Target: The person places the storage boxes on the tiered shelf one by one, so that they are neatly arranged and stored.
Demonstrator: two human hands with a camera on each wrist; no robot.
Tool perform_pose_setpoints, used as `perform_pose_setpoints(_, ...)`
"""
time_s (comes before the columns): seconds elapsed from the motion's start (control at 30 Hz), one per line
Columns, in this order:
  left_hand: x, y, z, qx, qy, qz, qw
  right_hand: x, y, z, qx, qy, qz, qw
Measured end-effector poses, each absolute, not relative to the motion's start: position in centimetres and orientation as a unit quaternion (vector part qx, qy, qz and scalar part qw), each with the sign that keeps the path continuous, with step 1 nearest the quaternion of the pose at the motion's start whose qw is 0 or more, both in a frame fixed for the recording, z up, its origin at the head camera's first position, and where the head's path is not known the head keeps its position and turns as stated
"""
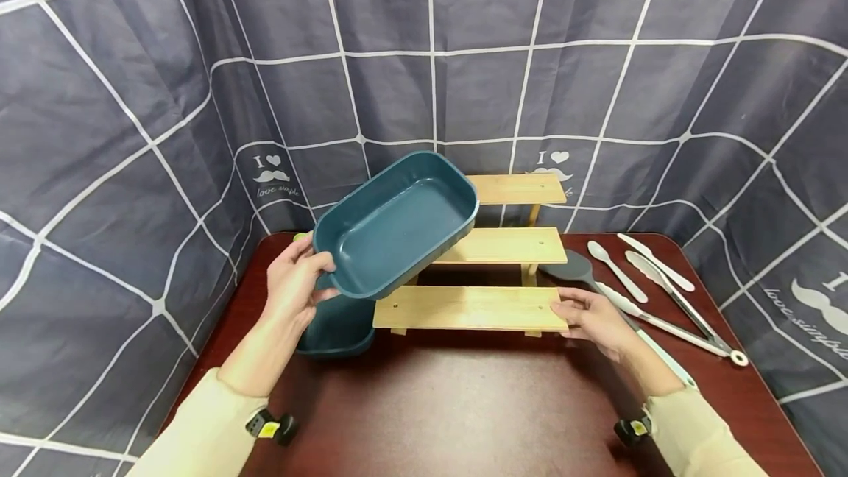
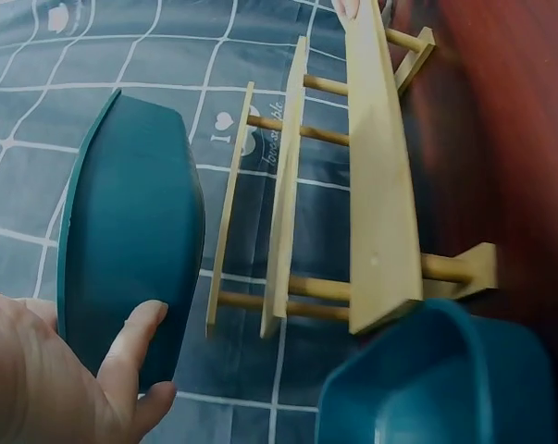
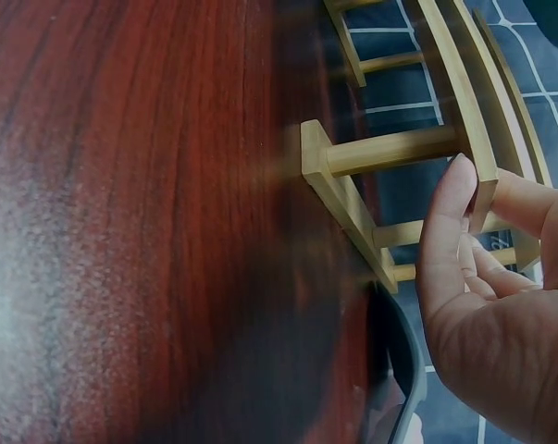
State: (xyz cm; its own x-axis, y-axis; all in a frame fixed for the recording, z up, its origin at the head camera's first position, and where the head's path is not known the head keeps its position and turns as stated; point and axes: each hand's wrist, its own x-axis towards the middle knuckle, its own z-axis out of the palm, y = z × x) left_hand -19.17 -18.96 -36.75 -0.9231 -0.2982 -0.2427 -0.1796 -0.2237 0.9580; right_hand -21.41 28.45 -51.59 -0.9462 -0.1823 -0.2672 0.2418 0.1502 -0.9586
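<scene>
My left hand [image 1: 294,278] grips one end of a teal rectangular tub [image 1: 404,230], thumb at the rim. The tub is raised and tilted, its hollow side toward the head camera, and it overlaps the left part of a three-tier wooden shelf [image 1: 464,308]. In the left wrist view, fingers [image 2: 135,347] press against its outer side. My right hand [image 1: 592,319] pinches the right end of the shelf's lowest board, as the right wrist view also shows. Below the raised tub, a second teal tub [image 1: 338,341] stands on the table, partly hidden.
Right of the shelf lie a dark-headed utensil [image 1: 570,268] with a pale green handle, metal tongs [image 1: 705,326], a pale spoon [image 1: 616,271] and a slim white utensil [image 1: 656,262]. A grey checked curtain [image 1: 477,94] surrounds the dark red table [image 1: 464,403].
</scene>
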Motion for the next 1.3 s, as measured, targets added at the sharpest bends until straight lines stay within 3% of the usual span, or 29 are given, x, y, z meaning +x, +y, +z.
perform_pose_setpoints(0.73, -29.9, -11.4, -31.9, 0.071, -0.688, -0.721, -0.032, -21.1, 28.6, -51.3, -0.004, 0.739, -0.654, 0.159)
perform_pose_setpoints(1.3, -36.4, -9.8, -31.7, 0.072, -0.734, -0.670, -0.086, -21.0, 28.6, -51.6, 0.006, 0.742, -0.652, 0.156)
